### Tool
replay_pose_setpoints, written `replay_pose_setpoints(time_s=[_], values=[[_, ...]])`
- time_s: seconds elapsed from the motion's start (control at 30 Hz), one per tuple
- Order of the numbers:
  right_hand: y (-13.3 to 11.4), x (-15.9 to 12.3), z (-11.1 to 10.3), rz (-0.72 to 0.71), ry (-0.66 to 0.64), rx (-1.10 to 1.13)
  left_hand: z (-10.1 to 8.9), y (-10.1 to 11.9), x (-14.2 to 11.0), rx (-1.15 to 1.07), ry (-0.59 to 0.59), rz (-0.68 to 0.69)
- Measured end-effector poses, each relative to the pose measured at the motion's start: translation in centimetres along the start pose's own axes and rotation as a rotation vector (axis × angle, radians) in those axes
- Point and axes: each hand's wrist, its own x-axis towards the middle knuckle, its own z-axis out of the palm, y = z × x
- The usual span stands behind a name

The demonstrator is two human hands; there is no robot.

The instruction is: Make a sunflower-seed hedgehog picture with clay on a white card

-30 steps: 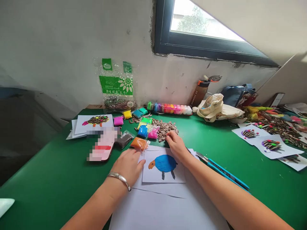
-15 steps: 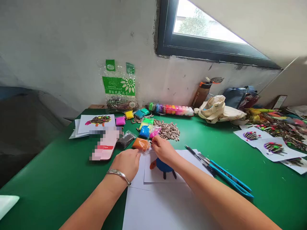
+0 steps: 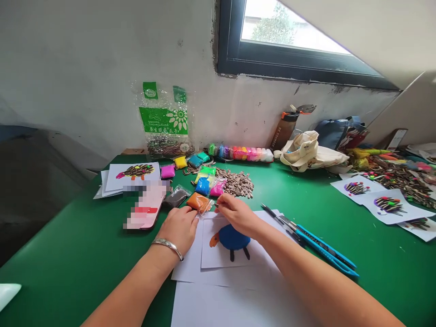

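Note:
My left hand [image 3: 177,230], with a silver bangle at the wrist, is curled against the lower left edge of a clear bag of orange clay [image 3: 199,202]. What its fingers hold, if anything, is hidden. At the right end of that bag, my right hand [image 3: 236,212] pinches a small dark thing too small to name. Below it lies a white card [image 3: 213,260] with a blue clay body [image 3: 234,237], an orange head [image 3: 214,240] and two dark legs. The card rests on larger white sheets [image 3: 211,304]; my right forearm covers part of it.
A heap of sunflower seeds [image 3: 236,183] and several clay bags lie beyond my hands. A phone [image 3: 150,206] and a dark clay bag [image 3: 177,197] are left. Pens [image 3: 277,218] and blue tweezers [image 3: 327,250] lie right. A seed bag [image 3: 163,122] leans on the wall.
My right hand has shifted slightly down from the orange clay bag, and more of the blue body shows. My left hand stays by the bag. The view has shifted slightly.

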Motion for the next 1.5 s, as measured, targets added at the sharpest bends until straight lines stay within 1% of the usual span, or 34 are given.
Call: replay_pose_setpoints(time_s=[0.07,0.17,0.23,0.27,0.43,0.6,0.67,0.73,0.8,0.83,0.87,0.9,0.93,1.0,1.17,1.33,1.5], values=[[0.5,-0.7,-1.1,0.028,0.11,0.108,-0.1,0.0,0.0,-0.005,-0.004,-0.016],[2.1,-1.5,-2.2,0.113,0.333,0.204,-0.2,0.1,0.1,-0.015,-0.015,-0.033],[3.1,-1.8,-2.3,0.152,0.409,0.25,-0.3,0.3,0.0,-0.021,-0.023,-0.038],[3.6,-1.9,-2.2,0.156,0.42,0.255,-0.4,0.4,-0.1,-0.022,-0.028,-0.041],[4.5,-1.6,-1.3,0.139,0.41,0.224,-0.7,0.7,-0.4,-0.034,-0.021,-0.049],[4.7,-1.4,-1.5,0.142,0.408,0.197,-0.7,0.8,-0.3,-0.038,-0.007,-0.041],[4.8,-1.4,-1.6,0.142,0.401,0.192,-0.9,1.0,-0.5,-0.049,0.016,-0.018],[4.8,-1.4,-1.7,0.143,0.394,0.194,-1.0,1.5,-1.0,-0.077,0.026,0.046],[4.8,-1.4,-1.7,0.144,0.392,0.192,-1.1,2.2,-1.9,-0.1,-0.044,0.155],[4.8,-1.4,-1.7,0.143,0.391,0.19,-1.1,2.6,-2.3,-0.107,-0.105,0.209],[4.8,-1.3,-1.7,0.142,0.391,0.188,-1.1,2.9,-2.7,-0.119,-0.196,0.26],[4.8,-1.3,-1.7,0.141,0.389,0.186,-1.1,3.3,-3.0,-0.13,-0.279,0.283],[4.8,-1.3,-1.7,0.139,0.386,0.185,-1.0,3.5,-3.3,-0.134,-0.327,0.287],[4.8,-1.3,-1.8,0.133,0.378,0.18,-1.1,3.9,-3.5,-0.136,-0.377,0.28],[4.8,-1.3,-1.9,0.121,0.362,0.165,-1.1,3.6,-3.3,-0.14,-0.363,0.263],[4.9,-1.2,-2.0,0.119,0.358,0.175,-0.5,3.6,-3.6,-0.151,-0.353,0.278],[4.8,-1.3,-2.0,0.134,0.372,0.163,-0.4,3.9,-3.9,-0.118,-0.262,0.261]])
